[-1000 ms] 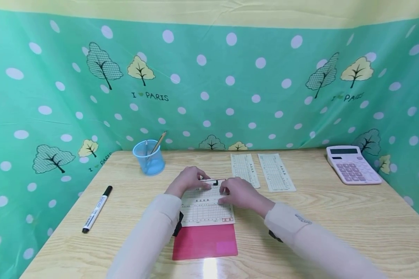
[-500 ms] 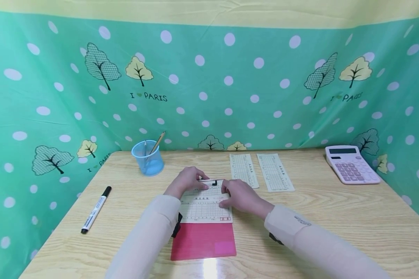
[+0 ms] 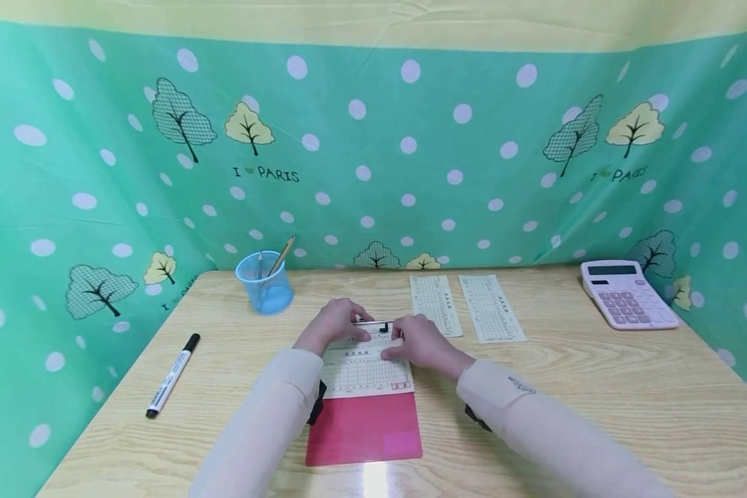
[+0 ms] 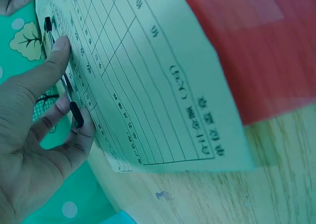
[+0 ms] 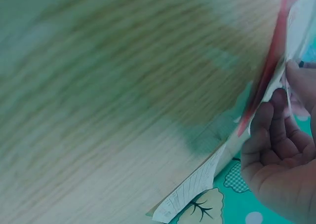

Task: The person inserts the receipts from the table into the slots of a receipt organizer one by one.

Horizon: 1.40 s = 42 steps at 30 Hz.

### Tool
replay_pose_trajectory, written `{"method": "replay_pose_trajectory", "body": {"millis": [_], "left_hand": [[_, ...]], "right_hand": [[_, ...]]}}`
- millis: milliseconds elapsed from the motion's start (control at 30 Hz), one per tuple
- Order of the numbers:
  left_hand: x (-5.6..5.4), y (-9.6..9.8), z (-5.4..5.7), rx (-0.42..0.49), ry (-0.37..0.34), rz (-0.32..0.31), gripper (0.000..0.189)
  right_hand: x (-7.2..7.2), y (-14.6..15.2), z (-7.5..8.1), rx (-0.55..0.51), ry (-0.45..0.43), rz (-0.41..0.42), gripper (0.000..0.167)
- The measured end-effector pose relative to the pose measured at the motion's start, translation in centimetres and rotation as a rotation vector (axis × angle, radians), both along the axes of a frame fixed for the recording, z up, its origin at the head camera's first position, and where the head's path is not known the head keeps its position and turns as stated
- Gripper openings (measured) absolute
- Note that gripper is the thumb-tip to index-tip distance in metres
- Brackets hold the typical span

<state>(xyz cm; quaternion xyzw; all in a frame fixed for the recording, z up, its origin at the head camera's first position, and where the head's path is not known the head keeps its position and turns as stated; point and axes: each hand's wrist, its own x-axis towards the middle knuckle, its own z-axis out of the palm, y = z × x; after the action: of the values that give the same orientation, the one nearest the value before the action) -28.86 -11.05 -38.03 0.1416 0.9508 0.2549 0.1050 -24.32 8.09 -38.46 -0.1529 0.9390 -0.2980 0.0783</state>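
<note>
A red clipboard lies on the table in front of me, with a printed form sheet over its far part. My left hand grips the metal clip at the far end. In the left wrist view its thumb lies over the clip, and fingers curl behind by the black tip. The right hand pinches the sheet's right edge between thumb and fingers. In the right wrist view the paper stands in that pinch beside the red board.
Two narrow printed slips lie behind the right hand. A pink calculator rests at the back right. At the back left stands a blue mesh cup holding pencils; a marker lies at the left.
The sheet has shifted slightly away from me, baring a little more of the red clipboard. My right hand has moved slightly left; the left hand stays at the clip.
</note>
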Motion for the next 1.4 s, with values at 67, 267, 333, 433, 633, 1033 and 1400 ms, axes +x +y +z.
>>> {"method": "replay_pose_trajectory", "body": {"millis": [67, 267, 333, 433, 633, 1033, 1400], "left_hand": [[0.1, 0.1, 0.0, 0.003, 0.0, -0.002, 0.031], [0.2, 0.0, 0.0, 0.01, 0.001, -0.009, 0.031], [0.1, 0.0, -0.1, 0.004, 0.01, -0.015, 0.032], [0.1, -0.1, -0.1, -0.003, 0.022, -0.024, 0.031], [0.0, -0.2, -0.3, 0.019, 0.011, -0.018, 0.03], [-0.1, 0.0, -0.1, 0.039, -0.015, -0.022, 0.024], [-1.1, 0.2, 1.0, -0.053, -0.081, -0.044, 0.02]], "right_hand": [[0.0, 0.2, 0.1, -0.006, -0.028, -0.015, 0.034], [0.3, 0.5, 0.5, -0.01, -0.097, -0.04, 0.032], [0.4, 0.4, 0.4, -0.008, -0.107, -0.029, 0.031], [0.5, 0.2, 0.2, -0.003, -0.096, -0.005, 0.027], [0.3, -0.3, 0.0, -0.013, -0.082, -0.021, 0.023], [-0.6, -0.7, -0.2, -0.03, -0.122, -0.149, 0.037], [-1.5, -1.0, 0.1, -0.006, -0.172, -0.219, 0.058]]}}
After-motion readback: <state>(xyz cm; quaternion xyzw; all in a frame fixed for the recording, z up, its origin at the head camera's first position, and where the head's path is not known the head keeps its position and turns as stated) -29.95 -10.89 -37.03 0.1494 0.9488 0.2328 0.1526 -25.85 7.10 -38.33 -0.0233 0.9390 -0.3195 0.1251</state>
